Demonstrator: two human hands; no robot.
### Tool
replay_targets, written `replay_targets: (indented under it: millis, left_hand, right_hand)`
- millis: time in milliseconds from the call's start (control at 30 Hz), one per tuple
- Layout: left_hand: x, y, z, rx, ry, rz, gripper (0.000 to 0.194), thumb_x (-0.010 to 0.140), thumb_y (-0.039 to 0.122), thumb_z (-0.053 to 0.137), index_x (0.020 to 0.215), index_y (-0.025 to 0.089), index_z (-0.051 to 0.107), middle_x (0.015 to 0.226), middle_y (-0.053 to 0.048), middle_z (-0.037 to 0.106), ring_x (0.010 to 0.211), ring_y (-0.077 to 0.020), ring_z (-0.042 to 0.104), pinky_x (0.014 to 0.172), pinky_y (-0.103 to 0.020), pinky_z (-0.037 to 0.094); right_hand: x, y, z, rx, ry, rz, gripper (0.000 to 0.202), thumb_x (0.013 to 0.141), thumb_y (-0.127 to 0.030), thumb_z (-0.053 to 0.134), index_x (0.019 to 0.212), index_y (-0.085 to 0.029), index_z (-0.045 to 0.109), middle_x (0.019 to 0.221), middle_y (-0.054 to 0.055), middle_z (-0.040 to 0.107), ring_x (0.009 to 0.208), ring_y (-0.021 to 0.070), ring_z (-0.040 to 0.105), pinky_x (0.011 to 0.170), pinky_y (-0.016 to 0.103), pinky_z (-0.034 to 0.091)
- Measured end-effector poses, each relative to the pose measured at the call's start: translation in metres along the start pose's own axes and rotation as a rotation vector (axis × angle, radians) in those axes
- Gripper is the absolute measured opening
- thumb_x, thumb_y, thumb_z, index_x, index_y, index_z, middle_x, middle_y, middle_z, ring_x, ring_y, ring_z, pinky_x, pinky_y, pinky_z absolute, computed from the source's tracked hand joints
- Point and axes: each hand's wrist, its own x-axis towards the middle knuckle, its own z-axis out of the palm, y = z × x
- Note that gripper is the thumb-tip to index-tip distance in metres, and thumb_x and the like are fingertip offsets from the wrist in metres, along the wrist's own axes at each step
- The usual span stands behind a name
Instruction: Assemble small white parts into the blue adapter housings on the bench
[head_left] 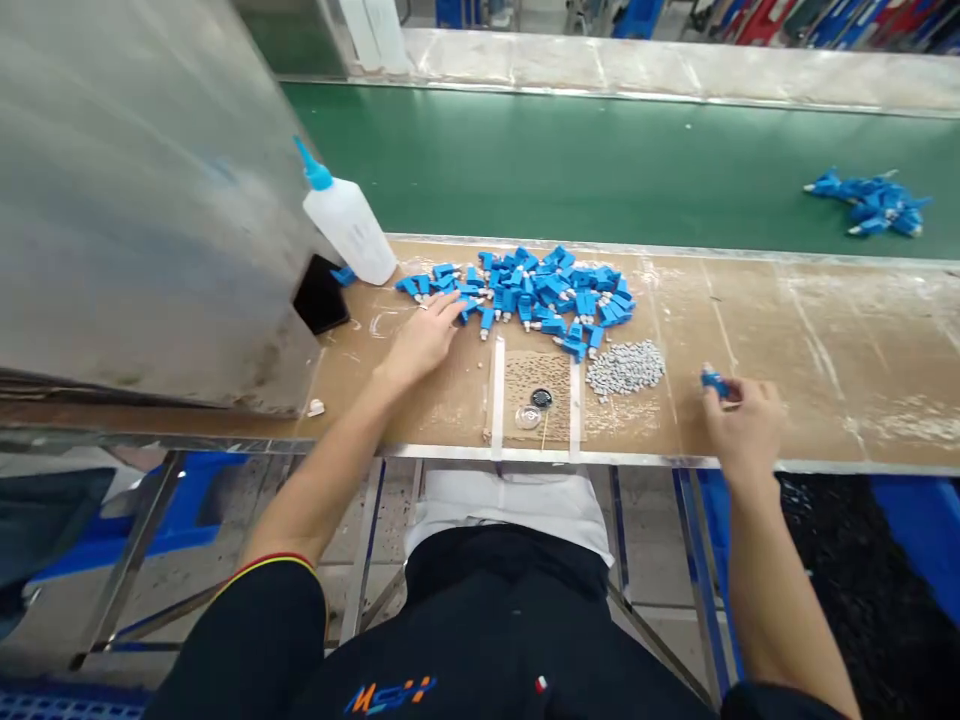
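A heap of small blue plastic pieces with pale tips lies along the back of the brown work surface. At its left edge, the fingertips of my left hand close on one blue plastic piece, partly hidden by the fingers. Farther right, apart from the heap, my right hand pinches a single blue plastic piece between thumb and fingers. Small grey pieces form a flat pile in front of the heap. Beside them are a black round dish and a clear round dish.
A white squeeze bottle with a blue nozzle leans by a metal panel at left, near a dark flat object. Behind runs a green conveyor belt, carrying a cluster of blue pieces. A thin stick lies near the front edge.
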Motion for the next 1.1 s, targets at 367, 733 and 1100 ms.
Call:
replay_targets:
  millis: [367,733,1100]
  left_hand:
    - [0.002,-0.012,-0.003,0.400,-0.122,0.015,0.038,0.093,0.013,0.055,0.129,0.019,0.064,0.130,-0.021,0.060,0.117,-0.0391,0.061,0.100,-0.055,0.052]
    - [0.003,-0.038,-0.020,0.298,-0.128,-0.102,0.019,0.087,0.025,0.070,0.105,0.018,0.072,0.119,-0.014,0.061,0.100,-0.0313,0.068,0.091,-0.046,0.056]
    - [-0.063,0.015,-0.011,-0.656,0.278,-0.264,0.026,0.078,0.033,0.079,0.090,0.020,0.059,0.087,-0.001,0.067,0.080,-0.0149,0.064,0.074,-0.028,0.054]
  right_hand:
    - [0.005,-0.004,0.006,0.221,-0.346,-0.207,0.027,0.098,-0.047,0.058,0.093,-0.022,0.068,0.085,0.008,0.069,0.071,0.0210,0.064,0.067,0.036,0.050]
    - [0.002,-0.041,0.032,0.161,-0.498,-0.467,0.020,0.098,-0.031,0.052,0.082,-0.024,0.063,0.081,0.006,0.065,0.073,0.0227,0.062,0.067,0.035,0.050]
    - [0.020,-0.034,0.025,0.269,-0.651,-0.626,0.030,0.100,-0.039,0.053,0.079,-0.027,0.070,0.075,0.005,0.067,0.064,0.0227,0.061,0.055,0.035,0.044]
